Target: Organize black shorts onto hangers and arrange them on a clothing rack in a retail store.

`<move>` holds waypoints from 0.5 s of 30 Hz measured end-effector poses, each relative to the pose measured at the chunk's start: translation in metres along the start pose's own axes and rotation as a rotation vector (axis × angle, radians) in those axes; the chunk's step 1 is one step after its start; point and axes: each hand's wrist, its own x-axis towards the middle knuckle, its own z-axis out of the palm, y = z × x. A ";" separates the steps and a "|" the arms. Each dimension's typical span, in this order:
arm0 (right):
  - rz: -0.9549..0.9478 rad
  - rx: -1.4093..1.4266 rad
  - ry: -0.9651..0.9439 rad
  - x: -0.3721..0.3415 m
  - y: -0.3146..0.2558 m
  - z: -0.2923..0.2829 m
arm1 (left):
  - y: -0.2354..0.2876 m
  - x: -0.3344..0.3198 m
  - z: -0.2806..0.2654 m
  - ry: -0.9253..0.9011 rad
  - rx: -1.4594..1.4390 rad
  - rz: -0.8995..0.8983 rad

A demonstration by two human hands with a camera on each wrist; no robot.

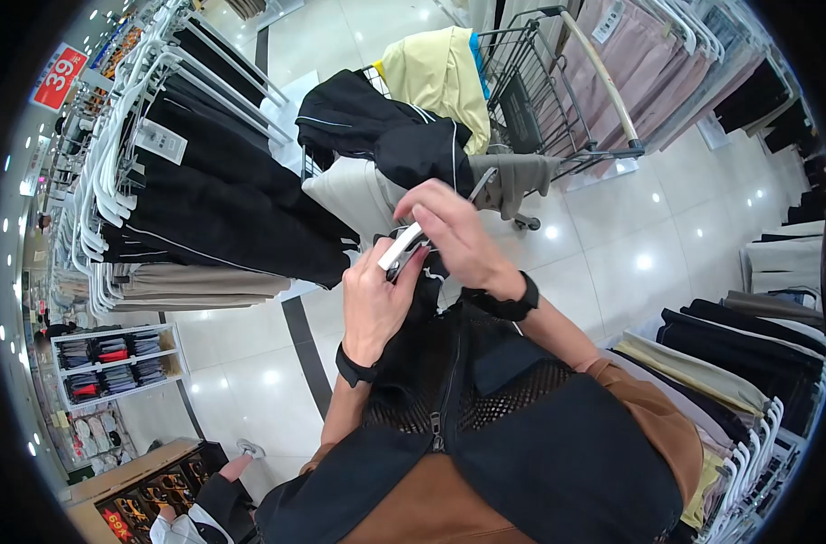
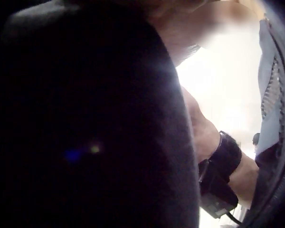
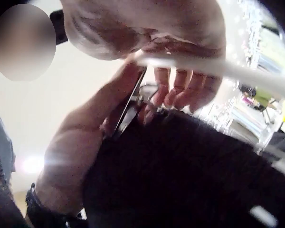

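Observation:
A white clip hanger (image 1: 400, 248) is held up in front of the person's chest. My left hand (image 1: 375, 304) grips it near a metal clip (image 3: 132, 107), thumb against the clip. My right hand (image 1: 456, 238) is at the hanger's other end, its fingers bent over the white bar. Beneath the hanger hangs a black garment (image 3: 180, 171), which fills the lower part of the right wrist view. Dark cloth (image 2: 95, 114) covers most of the left wrist view and hides the left fingers there.
Straight ahead stands a wire shopping cart (image 1: 558, 118), piled with a black garment (image 1: 367, 122) and a pale yellow garment (image 1: 435, 77). A rack of black trousers (image 1: 213, 172) is close on the left. More hanging clothes (image 1: 739, 363) line the right side.

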 end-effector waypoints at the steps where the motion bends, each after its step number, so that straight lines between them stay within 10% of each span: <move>1: 0.071 0.059 -0.082 -0.002 -0.002 0.005 | 0.001 0.000 0.001 -0.001 0.000 0.001; 15: 0.121 -0.082 0.186 0.025 0.014 0.004 | 0.005 -0.021 -0.021 0.055 -0.192 -0.187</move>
